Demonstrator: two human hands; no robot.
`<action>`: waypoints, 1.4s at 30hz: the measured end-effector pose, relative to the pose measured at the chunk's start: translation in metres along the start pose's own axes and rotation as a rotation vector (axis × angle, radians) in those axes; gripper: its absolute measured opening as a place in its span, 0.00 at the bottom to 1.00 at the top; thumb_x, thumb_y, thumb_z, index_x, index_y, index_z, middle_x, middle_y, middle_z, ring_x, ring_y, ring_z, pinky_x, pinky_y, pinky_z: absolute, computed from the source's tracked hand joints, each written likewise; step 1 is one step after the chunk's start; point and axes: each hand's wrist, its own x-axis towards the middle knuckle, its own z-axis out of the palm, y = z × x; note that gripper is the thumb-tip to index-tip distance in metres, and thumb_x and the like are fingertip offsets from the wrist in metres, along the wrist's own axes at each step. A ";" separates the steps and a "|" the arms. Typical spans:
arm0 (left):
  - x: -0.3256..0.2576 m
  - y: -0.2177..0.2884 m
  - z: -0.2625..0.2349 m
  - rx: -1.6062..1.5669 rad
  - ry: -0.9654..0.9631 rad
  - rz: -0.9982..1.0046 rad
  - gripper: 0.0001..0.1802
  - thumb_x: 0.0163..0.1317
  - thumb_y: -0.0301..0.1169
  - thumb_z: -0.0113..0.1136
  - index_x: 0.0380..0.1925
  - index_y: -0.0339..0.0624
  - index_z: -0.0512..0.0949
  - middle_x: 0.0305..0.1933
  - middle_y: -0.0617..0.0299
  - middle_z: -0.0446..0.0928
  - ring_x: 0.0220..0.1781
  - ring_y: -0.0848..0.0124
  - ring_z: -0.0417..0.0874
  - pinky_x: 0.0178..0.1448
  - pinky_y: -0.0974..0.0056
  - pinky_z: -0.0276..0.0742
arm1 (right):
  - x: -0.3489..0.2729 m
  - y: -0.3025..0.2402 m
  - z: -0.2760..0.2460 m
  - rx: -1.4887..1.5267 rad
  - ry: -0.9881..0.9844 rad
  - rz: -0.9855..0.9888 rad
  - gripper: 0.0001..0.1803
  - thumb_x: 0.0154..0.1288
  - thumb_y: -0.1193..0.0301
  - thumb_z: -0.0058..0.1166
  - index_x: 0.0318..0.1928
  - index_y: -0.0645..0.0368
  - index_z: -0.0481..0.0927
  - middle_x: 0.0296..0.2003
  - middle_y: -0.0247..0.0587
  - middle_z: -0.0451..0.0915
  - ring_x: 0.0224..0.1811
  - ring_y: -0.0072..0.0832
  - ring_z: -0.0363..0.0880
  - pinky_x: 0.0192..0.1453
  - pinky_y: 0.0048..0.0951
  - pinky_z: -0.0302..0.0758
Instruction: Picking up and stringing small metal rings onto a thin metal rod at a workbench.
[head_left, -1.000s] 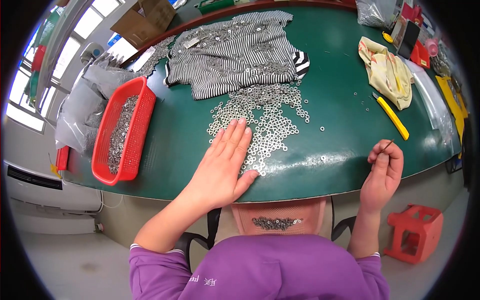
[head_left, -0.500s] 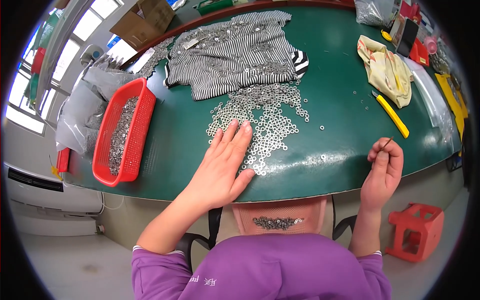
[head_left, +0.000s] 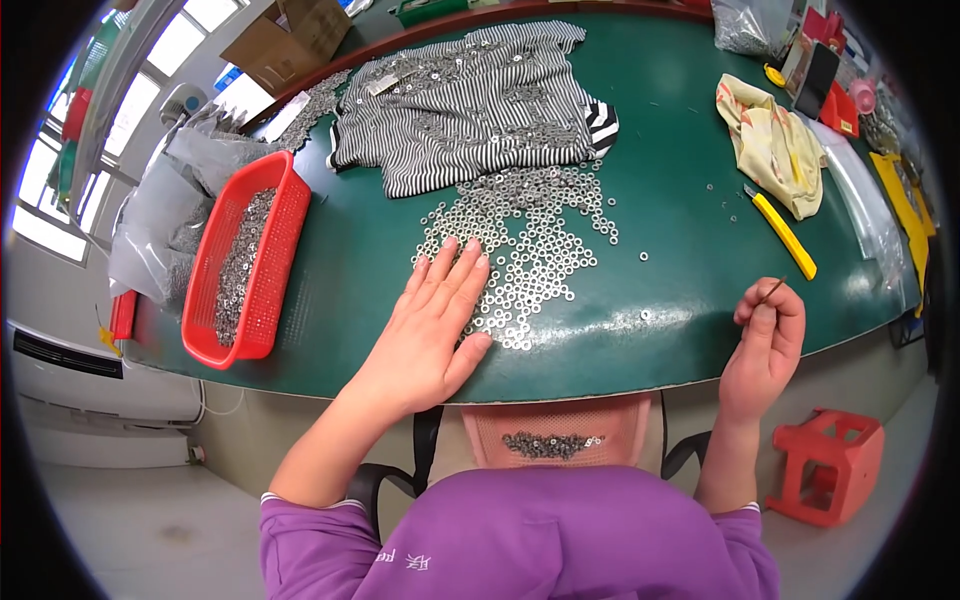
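Note:
My left hand lies flat with its fingers spread, palm down on the green table. Its fingertips touch the left side of a spread of small silver ring-shaped metal parts, which look like nuts. Above the table's front edge at the right, my right hand pinches a thin brown pointed stick-like tool between thumb and fingers; most of it is hidden. Behind the spread, a black-and-white striped shirt lies with more of these parts on it. A pink mesh basket holding some sits below the table edge.
A red basket of metal parts stands at the left, beside clear plastic bags. A yellow utility knife and a cream cloth lie at the right. A red stool is on the floor.
My left hand has slid slightly left, its fingertips uncovering some of the parts. The right hand keeps its pinch and has hardly moved.

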 end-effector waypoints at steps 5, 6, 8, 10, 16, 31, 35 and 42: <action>0.004 0.001 0.000 0.003 0.058 -0.010 0.36 0.71 0.42 0.48 0.73 0.36 0.55 0.79 0.46 0.50 0.81 0.49 0.46 0.81 0.47 0.40 | 0.001 -0.002 0.000 -0.004 -0.015 0.002 0.06 0.76 0.77 0.43 0.48 0.61 0.74 0.45 0.39 0.74 0.40 0.19 0.71 0.43 0.20 0.71; 0.006 0.002 0.001 0.010 0.022 0.000 0.36 0.71 0.43 0.48 0.73 0.36 0.55 0.79 0.46 0.50 0.81 0.49 0.46 0.81 0.48 0.40 | 0.001 -0.003 -0.001 0.000 -0.001 0.007 0.07 0.76 0.77 0.43 0.48 0.62 0.74 0.45 0.39 0.74 0.40 0.19 0.71 0.43 0.21 0.71; 0.007 0.003 0.000 0.024 -0.021 0.013 0.37 0.71 0.43 0.48 0.73 0.36 0.54 0.79 0.46 0.48 0.81 0.49 0.45 0.81 0.48 0.40 | -0.001 -0.004 0.002 -0.007 0.047 0.021 0.07 0.76 0.78 0.44 0.48 0.62 0.74 0.45 0.39 0.75 0.39 0.18 0.72 0.44 0.20 0.72; 0.006 0.001 0.000 -0.039 0.003 0.010 0.38 0.70 0.43 0.48 0.74 0.35 0.52 0.80 0.45 0.46 0.82 0.49 0.44 0.82 0.48 0.38 | 0.000 -0.005 0.004 -0.036 0.016 0.026 0.07 0.75 0.78 0.43 0.48 0.62 0.74 0.45 0.38 0.74 0.39 0.18 0.72 0.44 0.20 0.73; -0.022 -0.020 0.010 0.031 0.209 -0.323 0.39 0.73 0.44 0.44 0.75 0.31 0.46 0.80 0.40 0.42 0.82 0.48 0.40 0.82 0.47 0.35 | 0.008 -0.027 0.006 -0.512 -0.155 0.101 0.08 0.69 0.80 0.52 0.44 0.60 0.82 0.40 0.39 0.79 0.37 0.23 0.77 0.41 0.24 0.76; -0.013 0.028 0.023 0.033 0.164 -0.176 0.42 0.68 0.40 0.51 0.73 0.27 0.47 0.78 0.36 0.45 0.81 0.43 0.42 0.81 0.44 0.37 | -0.009 -0.038 0.037 -0.839 -0.414 -0.127 0.14 0.56 0.82 0.59 0.41 0.54 0.86 0.34 0.37 0.76 0.39 0.36 0.75 0.42 0.34 0.74; -0.001 0.040 0.021 -0.024 0.138 -0.015 0.40 0.67 0.39 0.52 0.73 0.31 0.52 0.79 0.42 0.46 0.82 0.44 0.41 0.81 0.43 0.35 | -0.007 -0.031 0.039 -0.755 -0.379 -0.094 0.13 0.58 0.82 0.58 0.42 0.55 0.86 0.34 0.36 0.77 0.39 0.34 0.76 0.41 0.33 0.74; 0.007 0.046 0.020 -0.005 0.081 0.028 0.37 0.67 0.44 0.52 0.73 0.40 0.58 0.80 0.49 0.49 0.81 0.45 0.42 0.80 0.41 0.37 | 0.011 -0.031 0.031 -0.767 -0.292 0.054 0.12 0.66 0.79 0.52 0.48 0.58 0.82 0.37 0.41 0.76 0.39 0.36 0.76 0.44 0.34 0.73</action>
